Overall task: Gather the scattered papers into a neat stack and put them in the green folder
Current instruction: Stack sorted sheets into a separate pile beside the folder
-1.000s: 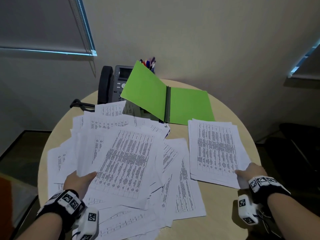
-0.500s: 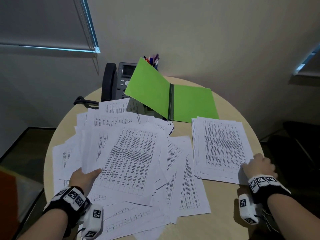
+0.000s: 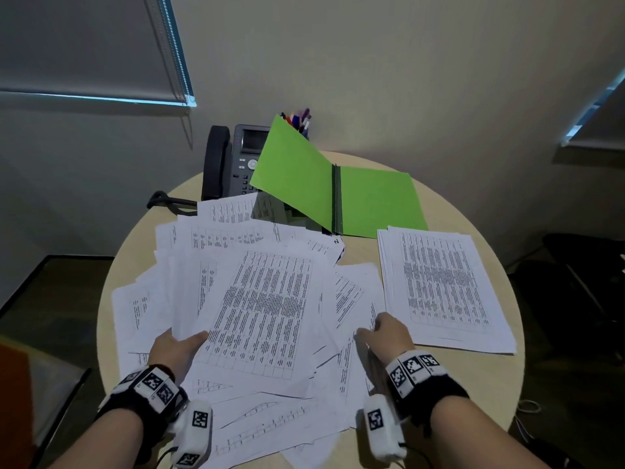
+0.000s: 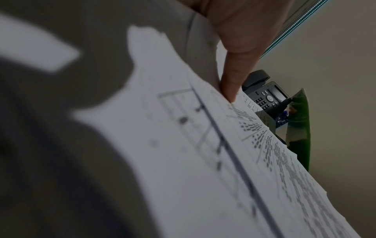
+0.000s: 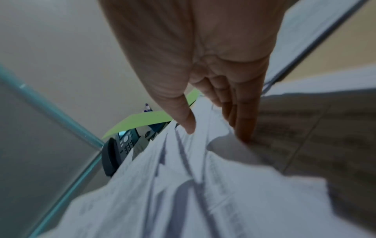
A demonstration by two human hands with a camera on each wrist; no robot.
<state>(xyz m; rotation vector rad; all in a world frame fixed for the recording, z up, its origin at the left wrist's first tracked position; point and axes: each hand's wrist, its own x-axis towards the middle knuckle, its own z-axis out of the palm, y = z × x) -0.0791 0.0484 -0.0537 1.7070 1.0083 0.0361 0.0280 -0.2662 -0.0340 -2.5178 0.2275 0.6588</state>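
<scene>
Papers (image 3: pixel 260 309) are mostly lying loose between the left hand (image 3: pixel 176 346), pinching sheets, and relaxed right hand (image 3: pixel 389 333); beyond it, stack (image 3: pixel 443 286) waiting, folder (image 3: pixel 375 204) empty.

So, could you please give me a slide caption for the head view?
Both hands, left hand and right hand, work the scattered papers beside a neat stack and the open green folder.

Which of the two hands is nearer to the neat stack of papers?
Right. The right hand lies on loose sheets just beside the neat stack; the left hand grips papers across the scattered pile.
</scene>
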